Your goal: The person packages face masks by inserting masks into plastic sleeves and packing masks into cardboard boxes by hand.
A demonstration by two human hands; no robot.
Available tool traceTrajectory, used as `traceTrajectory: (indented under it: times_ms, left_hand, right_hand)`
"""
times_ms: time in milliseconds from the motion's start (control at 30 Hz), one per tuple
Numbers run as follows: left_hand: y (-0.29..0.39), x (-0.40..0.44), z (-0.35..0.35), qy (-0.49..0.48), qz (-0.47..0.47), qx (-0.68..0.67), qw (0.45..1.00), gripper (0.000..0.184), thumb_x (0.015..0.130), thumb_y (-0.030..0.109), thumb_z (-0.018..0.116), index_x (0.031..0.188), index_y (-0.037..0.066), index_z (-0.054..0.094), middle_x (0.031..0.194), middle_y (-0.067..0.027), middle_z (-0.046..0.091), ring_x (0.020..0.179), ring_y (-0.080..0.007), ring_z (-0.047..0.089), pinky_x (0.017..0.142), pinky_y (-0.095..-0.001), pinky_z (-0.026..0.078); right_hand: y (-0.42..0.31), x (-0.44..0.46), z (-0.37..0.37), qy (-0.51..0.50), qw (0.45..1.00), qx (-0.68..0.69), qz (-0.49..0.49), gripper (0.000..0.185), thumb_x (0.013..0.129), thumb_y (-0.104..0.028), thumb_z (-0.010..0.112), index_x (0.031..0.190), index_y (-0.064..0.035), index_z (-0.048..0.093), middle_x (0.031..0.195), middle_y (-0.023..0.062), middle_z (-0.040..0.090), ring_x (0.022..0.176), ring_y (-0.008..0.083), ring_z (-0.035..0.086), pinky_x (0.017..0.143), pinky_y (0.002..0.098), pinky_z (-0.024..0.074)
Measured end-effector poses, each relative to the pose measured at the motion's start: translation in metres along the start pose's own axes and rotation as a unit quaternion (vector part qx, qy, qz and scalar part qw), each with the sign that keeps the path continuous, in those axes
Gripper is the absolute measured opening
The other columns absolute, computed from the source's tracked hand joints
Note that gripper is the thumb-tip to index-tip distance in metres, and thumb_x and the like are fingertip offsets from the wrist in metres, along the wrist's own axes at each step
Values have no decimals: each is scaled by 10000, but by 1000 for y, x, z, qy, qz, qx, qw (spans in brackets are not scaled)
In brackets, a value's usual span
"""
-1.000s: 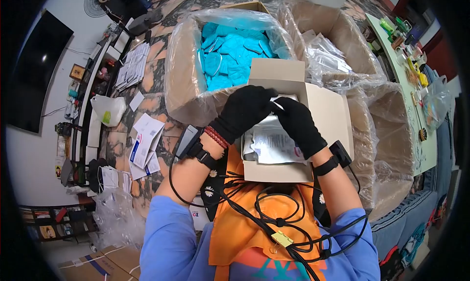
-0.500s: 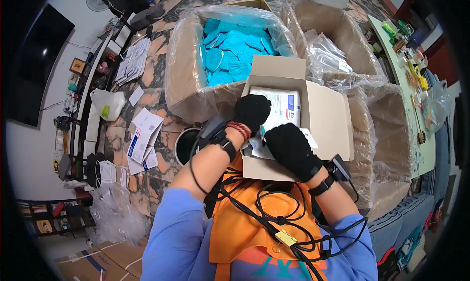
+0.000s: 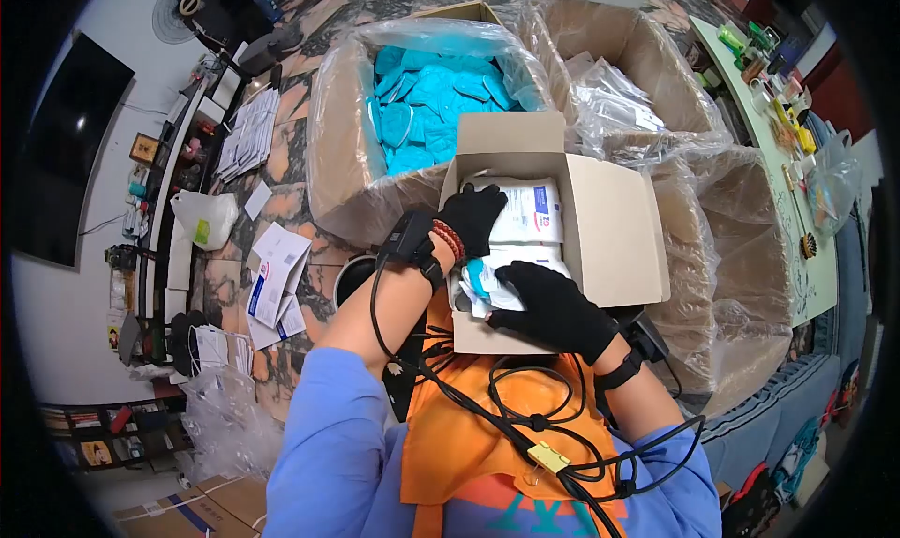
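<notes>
Box (image 3: 502, 339): open at the center of the scene, top flap raised at 12 o'clock, lid (image 3: 617, 233) spread toward 3 o'clock.
Packets: upper packet (image 3: 536, 217) lies at the box's 12 o'clock, lower packet (image 3: 536, 255) just below it; both look whole, and seem left to handle.
Opened packet (image 3: 504, 297): crumpled white at the box's 7 o'clock, a teal piece (image 3: 475, 277) showing; this one looks partly done.
Right hand (image 3: 560, 313): gloved, reaching in from 5 o'clock, thumb and fingers apparently grasping the opened packet.
Left hand (image 3: 472, 221): gloved, at the box's 10 o'clock against the upper packet; fingers partly hidden, so whether it grips cannot be told.
Output so far: loose teal pieces heap in the carton (image 3: 328, 177) at 11 o'clock; what look like white wrappers (image 3: 614, 102) lie in another at 1 o'clock. Full count cannot be told.
Edges: box walls ring both hands closely; the lid reaches toward the plastic-lined third carton (image 3: 741, 280) at 3 o'clock, narrowing room there.
Open room: space above the box gives the hands their easiest exit; a pail (image 3: 352, 277) sits by the left forearm at 9 o'clock, and cables (image 3: 525, 416) loop at 6.
</notes>
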State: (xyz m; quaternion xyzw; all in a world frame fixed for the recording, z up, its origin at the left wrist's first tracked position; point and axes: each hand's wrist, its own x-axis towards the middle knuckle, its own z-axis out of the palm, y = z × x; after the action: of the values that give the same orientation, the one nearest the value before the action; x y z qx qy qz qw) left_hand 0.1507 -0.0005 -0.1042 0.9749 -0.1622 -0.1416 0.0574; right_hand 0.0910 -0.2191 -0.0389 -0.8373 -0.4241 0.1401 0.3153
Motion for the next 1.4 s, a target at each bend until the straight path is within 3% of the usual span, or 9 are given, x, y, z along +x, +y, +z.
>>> traceTrajectory:
  times_ms: [333, 367, 467, 500, 667, 767, 1000, 1267, 1400]
  left_hand:
    - [5, 0, 16, 49, -101, -39, 993, 657, 814, 99, 583, 1435, 92, 368, 1492, -207, 340, 1300, -416, 428, 976, -529, 441]
    - [-1, -6, 29, 200, -51, -38, 978, 504, 819, 48, 538, 1321, 68, 489, 1356, -213, 492, 1174, -371, 546, 892, -492, 490]
    - [9, -19, -23, 185, -96, -96, 973, 358, 795, 43, 557, 1150, 72, 588, 1157, -198, 604, 977, -347, 630, 790, -444, 521]
    - [1, -21, -14, 313, -29, -81, 946, 216, 767, 58, 596, 978, 79, 635, 961, -152, 639, 816, -334, 645, 712, -414, 520]
    - [16, -38, -35, 318, 31, -178, 931, 104, 772, 137, 650, 867, 98, 666, 847, -109, 655, 810, -311, 647, 699, -401, 519]
    - [25, -44, -44, 278, 26, -191, 941, 213, 861, 291, 648, 895, 83, 683, 851, -107, 665, 800, -294, 656, 702, -386, 522]
    - [7, -47, -14, 221, 3, -390, 894, 312, 884, 377, 611, 930, 78, 689, 924, -94, 679, 877, -286, 646, 741, -372, 505]
    - [26, -29, 1, 297, -41, -220, 928, 229, 888, 190, 535, 1039, 142, 700, 898, -103, 685, 838, -253, 659, 696, -386, 519]
    - [19, -17, 8, 266, -87, 13, 960, 229, 892, 276, 530, 862, 151, 719, 814, -90, 694, 756, -287, 672, 652, -437, 511]
  right_hand:
    - [7, 11, -21, -132, 985, 93, 54, 548, 919, -515, 546, 1179, -38, 622, 1173, 192, 617, 1070, 346, 604, 939, 390, 473]
    - [8, 11, -25, -127, 983, 112, 69, 531, 922, -499, 551, 1178, -40, 626, 1168, 177, 624, 1065, 329, 610, 943, 376, 468]
    - [19, 16, -35, -102, 927, 344, 114, 461, 881, -405, 664, 1182, -58, 637, 1104, 126, 661, 1011, 236, 626, 922, 328, 462]
    - [22, 21, -35, -32, 941, 316, 114, 448, 851, -367, 705, 1168, -57, 640, 1079, 125, 665, 992, 236, 626, 905, 328, 471]
    - [0, 66, -51, 309, 923, -189, -126, 271, 696, -167, 776, 924, -64, 673, 862, 128, 652, 847, 304, 641, 787, 377, 501]
    - [34, 78, -29, 120, 974, -186, -54, 133, 745, -172, 716, 839, -82, 691, 772, 123, 643, 760, 310, 639, 708, 396, 494]
    - [37, 74, -22, 139, 987, -62, -49, 91, 777, -195, 675, 765, -116, 716, 725, 122, 656, 687, 309, 636, 638, 424, 488]
    - [22, 65, 2, 126, 965, -202, -111, 63, 763, -132, 618, 786, -99, 667, 728, 100, 630, 719, 268, 624, 647, 412, 461]
    - [2, 39, 4, 79, 962, -233, -122, 54, 727, -129, 616, 770, -106, 639, 739, 71, 593, 762, 249, 580, 691, 398, 431]
